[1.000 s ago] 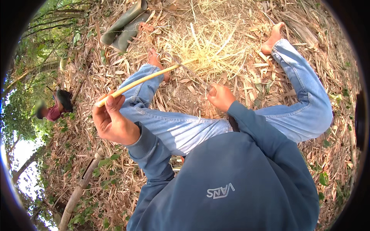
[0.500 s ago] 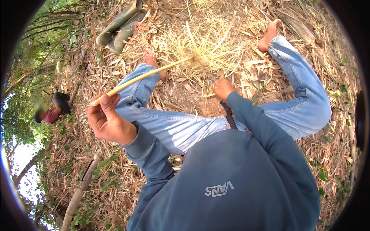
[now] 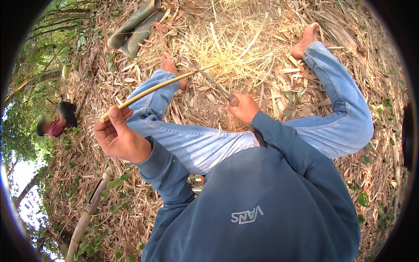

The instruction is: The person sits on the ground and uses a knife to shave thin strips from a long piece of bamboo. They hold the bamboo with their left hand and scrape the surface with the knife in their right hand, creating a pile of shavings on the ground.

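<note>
My left hand pinches the near end of a long, thin yellow bamboo strip between thumb and fingers. The strip slants up and to the right, above my bent left leg. My right hand is closed round the handle of a knife, whose narrow blade points up and left. In this view the blade crosses the strip near its far end; whether they touch I cannot tell. Beyond the strip's tip lies a loose heap of pale yellow shavings on the ground, between my bare feet.
A pair of olive rubber boots lies beyond my left foot. Dry leaves cover the ground around my jeans-clad legs. A cut pole lies at lower left. Another person is low down among greenery at far left.
The knife, blurred near the strip's far end before, now shows its blade swung left across the strip. My right hand moved slightly left and nearer. My left hand shifted a little left.
</note>
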`<move>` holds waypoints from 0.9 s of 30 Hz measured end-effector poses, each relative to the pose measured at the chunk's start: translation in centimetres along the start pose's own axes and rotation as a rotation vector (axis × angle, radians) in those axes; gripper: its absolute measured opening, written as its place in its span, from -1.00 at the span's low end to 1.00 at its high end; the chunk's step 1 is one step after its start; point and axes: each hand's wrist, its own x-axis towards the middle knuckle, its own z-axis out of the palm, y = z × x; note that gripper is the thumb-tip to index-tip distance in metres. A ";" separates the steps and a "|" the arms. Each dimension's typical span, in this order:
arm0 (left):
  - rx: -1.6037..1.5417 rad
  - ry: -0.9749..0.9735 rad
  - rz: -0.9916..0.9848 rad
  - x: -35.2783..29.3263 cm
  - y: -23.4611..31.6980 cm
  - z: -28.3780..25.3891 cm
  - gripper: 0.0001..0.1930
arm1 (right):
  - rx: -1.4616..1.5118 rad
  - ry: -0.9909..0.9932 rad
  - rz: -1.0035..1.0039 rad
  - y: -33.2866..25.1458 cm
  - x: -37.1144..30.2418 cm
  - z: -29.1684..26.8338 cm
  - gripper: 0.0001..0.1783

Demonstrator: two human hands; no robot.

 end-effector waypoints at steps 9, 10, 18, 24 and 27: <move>0.003 -0.030 0.023 0.3 -0.3 0.3 -0.76 | -0.161 0.014 0.073 4.6 2.3 -0.4 -0.68; 0.007 -0.030 0.019 0.3 -0.1 0.2 -0.76 | -0.143 0.041 0.006 3.8 1.8 0.1 -0.67; -0.011 -0.043 0.023 0.3 -0.5 0.2 -0.75 | -0.161 0.020 0.134 5.9 3.0 -0.8 -0.74; -0.017 -0.046 0.027 0.3 0.1 0.4 -0.76 | 0.042 0.006 0.397 5.9 3.5 -0.1 -0.74; -0.050 -0.026 0.033 0.4 -0.5 0.0 -0.75 | -0.181 -0.003 0.266 4.7 2.6 -1.6 -0.75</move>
